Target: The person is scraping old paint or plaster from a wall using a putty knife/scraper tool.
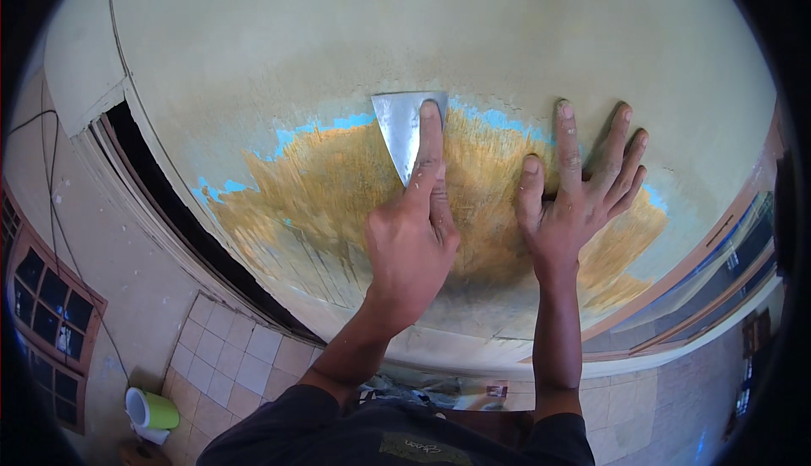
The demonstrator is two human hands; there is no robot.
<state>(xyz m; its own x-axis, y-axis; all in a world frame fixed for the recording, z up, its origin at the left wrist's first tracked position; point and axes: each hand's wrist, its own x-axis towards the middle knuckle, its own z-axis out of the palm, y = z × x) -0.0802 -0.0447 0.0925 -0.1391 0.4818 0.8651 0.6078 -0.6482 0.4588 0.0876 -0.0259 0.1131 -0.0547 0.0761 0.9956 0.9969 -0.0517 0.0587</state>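
Green bucket (160,412) at lower left, pale inside; contents cannot be told. Left hand (411,250): fingers closed around the scraper (395,118), index extended along its blade. Right hand (573,204): fingers spread, empty, laid against the panel (439,27). Scraper: flared, shiny metal, blade edge at the top of a streaky brown patch (338,174) bordered by ragged blue paint (497,118).

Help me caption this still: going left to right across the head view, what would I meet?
Brown-framed window → green-and-white container → left hand holding a metal scraper → right hand.
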